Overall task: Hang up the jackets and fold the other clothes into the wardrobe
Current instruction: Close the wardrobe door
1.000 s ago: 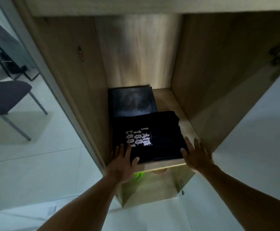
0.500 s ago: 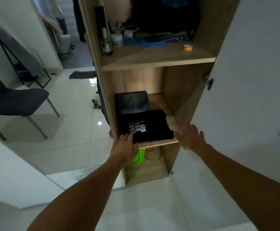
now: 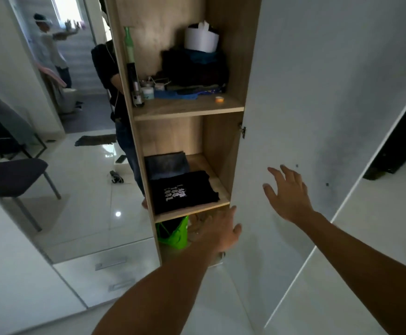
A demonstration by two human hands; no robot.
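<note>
A folded black T-shirt with white print [image 3: 184, 191] lies at the front of the wardrobe's middle shelf [image 3: 192, 211]. Behind it lies a folded dark grey garment [image 3: 167, 163]. My left hand [image 3: 217, 232] hovers below the shelf's front edge, fingers straight, holding nothing. My right hand [image 3: 289, 193] is spread flat with its fingers close to or touching the white wardrobe door [image 3: 318, 97], which stands open to the right of the shelves. Neither hand touches the clothes.
The upper shelf [image 3: 187, 108] holds dark clothes, a white roll, bottles and a small tape roll. A green bag [image 3: 174, 232] sits in the bottom compartment. A mirrored door [image 3: 76, 184] on the left reflects a grey chair, a glossy tiled floor and a person.
Both hands have left the folded black T-shirt. I have drawn back from the shelf; my left hand dropped below its edge and my right hand moved right onto the door.
</note>
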